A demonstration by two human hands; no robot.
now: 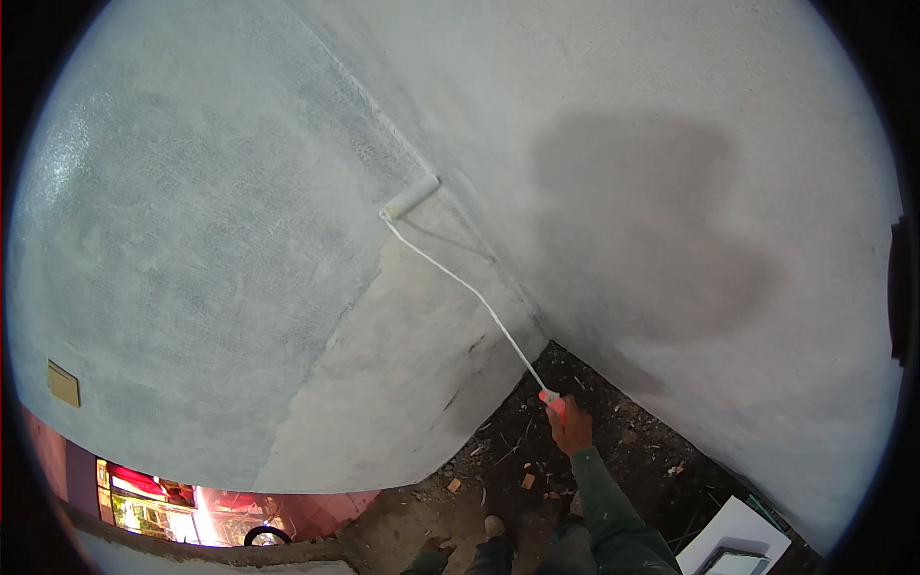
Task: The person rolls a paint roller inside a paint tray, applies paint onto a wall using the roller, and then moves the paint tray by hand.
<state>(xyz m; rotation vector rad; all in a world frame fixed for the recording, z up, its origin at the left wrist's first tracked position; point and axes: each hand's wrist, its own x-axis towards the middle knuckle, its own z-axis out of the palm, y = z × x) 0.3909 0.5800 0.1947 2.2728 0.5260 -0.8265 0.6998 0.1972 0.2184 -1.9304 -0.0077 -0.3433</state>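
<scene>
My right hand (573, 425) grips the red-orange handle of a paint roller (412, 197). The roller's white, paint-covered frame runs up and left from the hand, and its pale sleeve lies against the left wall (215, 237), close to the corner where two walls meet. Around and above the sleeve the left wall looks darker and damp; a lighter patch spreads below it, down to the wall's foot. Low in the picture, my left hand (438, 546) hangs near my legs with its fingers apart, holding nothing.
Small brick pieces (528, 481) and debris lie on the dark dirt ground. A white board (733, 539) with a dark-edged object on it is at the lower right. A beige cover plate (63, 384) sits on the left wall. A wheel (267, 535) shows beyond the wall's lower edge.
</scene>
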